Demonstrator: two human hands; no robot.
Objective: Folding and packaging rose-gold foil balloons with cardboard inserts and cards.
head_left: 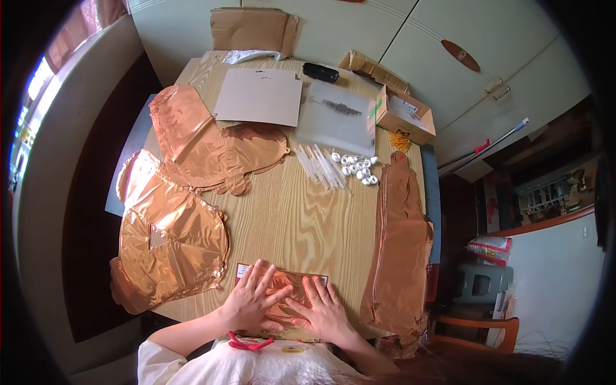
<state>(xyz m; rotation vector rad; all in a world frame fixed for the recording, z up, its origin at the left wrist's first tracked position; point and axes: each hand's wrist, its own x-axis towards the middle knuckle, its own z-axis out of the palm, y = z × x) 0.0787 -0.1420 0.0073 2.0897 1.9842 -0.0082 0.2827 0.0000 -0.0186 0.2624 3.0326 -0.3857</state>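
Note:
Near the table's front edge, my left hand (251,301) and my right hand (321,313) lie flat with fingers spread. Both press on a folded copper-coloured foil piece (287,280), which seems to be in a flat packet with a small white label at its far left corner. My palms and fingers hide much of it. To the left lie flat, uninflated copper foil balloons, one pile (176,240) nearer and another (186,138) farther back. A long folded stack of copper foil (399,240) runs along the right edge.
White ribbon rolls (358,169), clear straws (321,168) and clear plastic bags (337,122) lie farther back. Behind them are a white card (260,99), a black tray (321,72) and a cardboard box (410,128) beside yellow pieces (400,142). A wooden chair (510,333) stands at right.

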